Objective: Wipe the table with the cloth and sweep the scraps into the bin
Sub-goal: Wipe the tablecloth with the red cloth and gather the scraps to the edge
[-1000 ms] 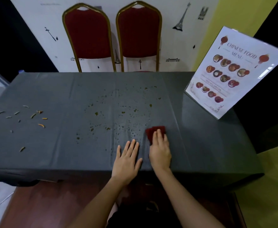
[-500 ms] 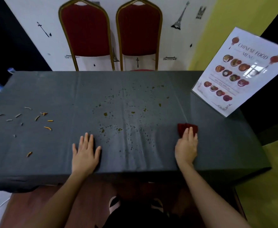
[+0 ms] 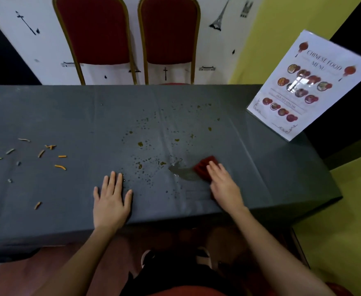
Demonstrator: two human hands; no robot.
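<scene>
The cloth (image 3: 204,167), dark red and bunched, lies on the grey table (image 3: 271,167) toward its right half, with a wet smear (image 3: 184,173) trailing off its left edge. Behind it, at the far right corner, a menu card (image 3: 303,86) stands tilted, headed "CHINESE FOOD MENU" with a lower line that looks like "HOUSE'S SPECIAL"; the smaller print is too blurred to read. My right hand (image 3: 224,184) lies flat on the near part of the cloth, fingers (image 3: 214,168) stretched forward and close together, pressing it down on the tabletop rather than gripping it; part of the cloth shows past my fingertips. My left hand (image 3: 111,197) is well apart from it, palm down on the bare table near the front edge, fingers gently spread and thumb out to the right, holding nothing. Between and beyond my hands the surface is dotted with droplets and brownish specks (image 3: 140,144), thickest around the middle. Far to the left a scatter of orange and pale scraps (image 3: 60,167) lies on the table, none touching either hand. Two red chairs (image 3: 96,33) with gold frames stand side by side behind the far edge, against a white wall printed with small black drawings, an Eiffel Tower (image 3: 217,18) among them.
</scene>
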